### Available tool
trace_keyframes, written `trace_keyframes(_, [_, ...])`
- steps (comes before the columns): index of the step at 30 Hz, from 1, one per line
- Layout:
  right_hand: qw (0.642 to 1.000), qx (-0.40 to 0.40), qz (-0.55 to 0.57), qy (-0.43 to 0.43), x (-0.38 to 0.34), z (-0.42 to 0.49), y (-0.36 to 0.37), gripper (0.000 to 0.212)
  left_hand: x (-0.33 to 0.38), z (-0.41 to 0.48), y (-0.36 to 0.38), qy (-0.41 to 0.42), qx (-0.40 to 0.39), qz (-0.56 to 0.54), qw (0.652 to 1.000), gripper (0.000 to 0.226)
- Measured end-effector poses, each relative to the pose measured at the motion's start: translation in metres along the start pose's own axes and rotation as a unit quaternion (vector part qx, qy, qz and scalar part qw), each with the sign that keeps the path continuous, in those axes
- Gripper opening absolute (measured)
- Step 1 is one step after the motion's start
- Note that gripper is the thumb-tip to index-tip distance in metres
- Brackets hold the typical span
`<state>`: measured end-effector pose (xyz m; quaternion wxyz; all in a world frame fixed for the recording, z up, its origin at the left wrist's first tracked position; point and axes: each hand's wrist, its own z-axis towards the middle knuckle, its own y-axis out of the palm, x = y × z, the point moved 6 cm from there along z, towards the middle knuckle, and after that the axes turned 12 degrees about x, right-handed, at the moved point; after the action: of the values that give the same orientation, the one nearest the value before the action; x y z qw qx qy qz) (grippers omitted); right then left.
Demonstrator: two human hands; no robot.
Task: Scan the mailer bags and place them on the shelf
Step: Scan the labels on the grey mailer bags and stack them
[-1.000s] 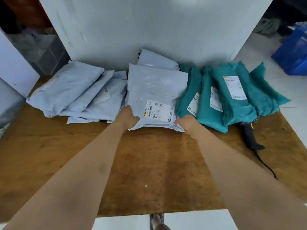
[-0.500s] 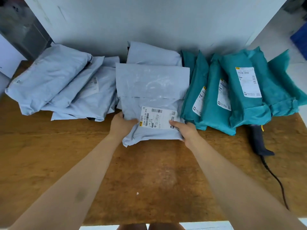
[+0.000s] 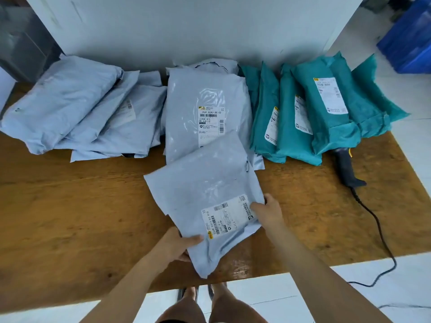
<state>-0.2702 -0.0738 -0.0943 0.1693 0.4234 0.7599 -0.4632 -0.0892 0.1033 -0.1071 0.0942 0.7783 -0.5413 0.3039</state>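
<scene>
I hold a pale grey mailer bag (image 3: 205,197) over the wooden table (image 3: 70,217), label side up and turned at an angle. My left hand (image 3: 178,244) grips its near left corner with the thumb on top. My right hand (image 3: 268,212) holds its right edge beside the white label (image 3: 227,216). Behind it another grey mailer (image 3: 205,108) lies on the centre stack with its label showing. A black barcode scanner (image 3: 347,169) rests on the table at the right, its cable trailing off the front edge.
Several grey mailers (image 3: 70,113) lie at the left along the white wall (image 3: 186,26). Several teal mailers (image 3: 314,117) overlap at the right. A blue crate (image 3: 410,40) stands on the floor at far right. My legs show below the table's front edge.
Both hands have pulled the top grey mailer off the centre stack toward me and turned it. The mailer beneath now shows its label.
</scene>
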Motion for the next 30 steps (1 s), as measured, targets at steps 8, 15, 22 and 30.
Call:
trace_keyframes(8, [0.994,0.027,0.106,-0.03,-0.005,0.014,-0.043,0.03,-0.003,0.023,-0.027,-0.108,0.051,-0.307,0.944,0.038])
trace_keyframes(15, [0.988,-0.062,0.118,-0.073,-0.041,0.021,-0.038,0.022,0.01,0.021,-0.01,-0.084,0.063,-0.339,0.935,0.026])
trace_keyframes(22, [0.985,0.147,0.0,-0.093,-0.037,0.076,-0.11,0.032,-0.014,0.002,0.028,-0.108,0.11,-0.573,0.805,0.024])
trace_keyframes(30, [0.946,0.269,-0.177,-0.039,-0.015,0.139,-0.18,0.061,-0.003,-0.012,0.093,-0.183,0.051,-0.42,0.887,0.028])
